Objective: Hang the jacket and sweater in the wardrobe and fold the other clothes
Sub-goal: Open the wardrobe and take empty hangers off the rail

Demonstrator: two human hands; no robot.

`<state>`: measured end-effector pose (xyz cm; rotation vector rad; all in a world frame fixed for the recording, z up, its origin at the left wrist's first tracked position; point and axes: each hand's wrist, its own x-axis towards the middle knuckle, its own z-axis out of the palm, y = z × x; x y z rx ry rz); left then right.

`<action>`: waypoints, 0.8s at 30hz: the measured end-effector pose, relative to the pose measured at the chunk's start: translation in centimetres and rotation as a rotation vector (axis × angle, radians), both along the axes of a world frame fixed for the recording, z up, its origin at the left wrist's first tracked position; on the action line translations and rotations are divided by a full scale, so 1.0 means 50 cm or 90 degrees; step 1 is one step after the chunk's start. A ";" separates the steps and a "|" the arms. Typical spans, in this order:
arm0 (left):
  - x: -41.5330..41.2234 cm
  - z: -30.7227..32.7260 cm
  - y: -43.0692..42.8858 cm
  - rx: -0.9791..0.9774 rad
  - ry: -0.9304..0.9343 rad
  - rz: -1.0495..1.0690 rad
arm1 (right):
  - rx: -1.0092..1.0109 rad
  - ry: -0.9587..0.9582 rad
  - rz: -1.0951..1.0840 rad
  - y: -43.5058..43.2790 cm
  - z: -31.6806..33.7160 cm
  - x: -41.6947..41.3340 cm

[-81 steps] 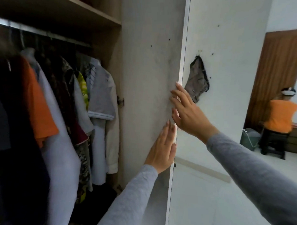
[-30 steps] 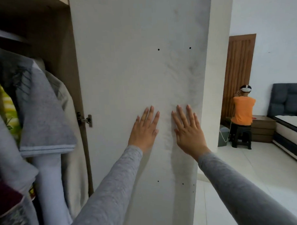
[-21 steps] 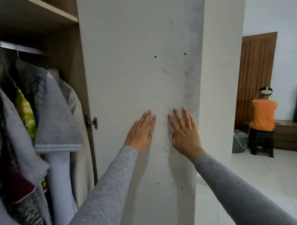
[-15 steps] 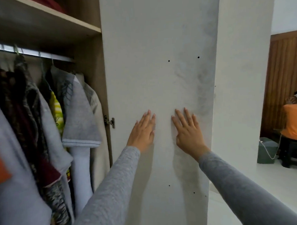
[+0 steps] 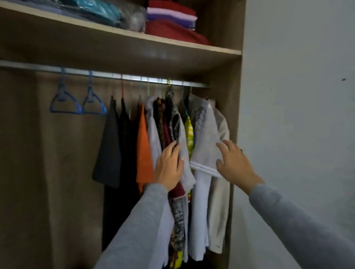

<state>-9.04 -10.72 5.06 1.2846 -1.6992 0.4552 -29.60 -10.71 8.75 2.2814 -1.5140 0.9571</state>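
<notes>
The wardrobe (image 5: 227,82) stands open. Its rail (image 5: 110,75) is crowded toward the right end with hung garments (image 5: 142,145), and two blue hangers (image 5: 61,96) are left bare toward the left end. Which hung piece, if any, is the jacket or sweater cannot be told. The left hand (image 5: 169,166) is laid flat on the hung clothes, and the right hand (image 5: 234,164) is spread against a grey polo shirt (image 5: 205,141). Nothing is held. Folded clothes (image 5: 172,19) are stacked on the shelf (image 5: 109,46) above. Hanging is judged possibly unfinished.
</notes>
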 end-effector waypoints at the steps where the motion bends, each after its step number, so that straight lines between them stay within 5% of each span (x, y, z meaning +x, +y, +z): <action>1: 0.058 0.003 0.026 0.002 0.029 0.036 | 0.006 -0.007 0.051 -0.002 0.005 0.054; 7: 0.298 0.025 0.097 -0.026 0.219 0.219 | -0.001 -0.074 0.239 -0.005 0.050 0.269; 12: 0.472 0.045 0.081 -0.009 0.392 0.226 | -0.046 -0.124 0.353 -0.009 0.128 0.444; 16: 0.558 0.074 0.032 0.084 0.537 0.132 | -0.083 -0.129 0.384 -0.017 0.208 0.560; 24: 0.618 0.169 -0.083 0.074 0.858 -0.254 | -0.044 -0.102 0.382 -0.049 0.311 0.741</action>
